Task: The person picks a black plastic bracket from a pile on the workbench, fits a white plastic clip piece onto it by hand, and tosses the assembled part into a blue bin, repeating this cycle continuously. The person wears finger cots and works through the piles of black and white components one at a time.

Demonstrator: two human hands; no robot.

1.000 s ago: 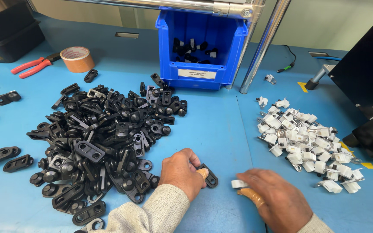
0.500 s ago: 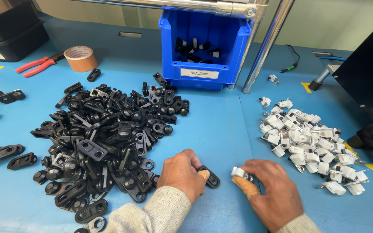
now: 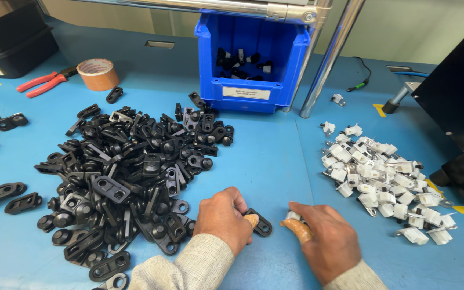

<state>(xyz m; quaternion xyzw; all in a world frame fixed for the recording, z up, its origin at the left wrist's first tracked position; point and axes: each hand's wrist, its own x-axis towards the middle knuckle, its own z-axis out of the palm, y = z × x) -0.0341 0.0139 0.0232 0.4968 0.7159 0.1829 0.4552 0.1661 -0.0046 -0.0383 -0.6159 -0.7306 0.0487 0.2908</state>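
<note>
Blue workbench surface [image 3: 275,161] fills the frame, its near edge cutting off both forearms, while a black machine [image 3: 457,102] runs out of view at the right edge. Near the front edge, the left hand [image 3: 222,219] curls loosely over a black plastic bracket [image 3: 260,222], pinning it flat to the surface with only its two-holed end showing; the right hand [image 3: 326,244] pinches a small white clip [image 3: 292,216], mostly hidden by fingertips. Black brackets [image 3: 130,172] heap at left, white clips [image 3: 382,177] at right, before a blue bin [image 3: 251,59].
</note>
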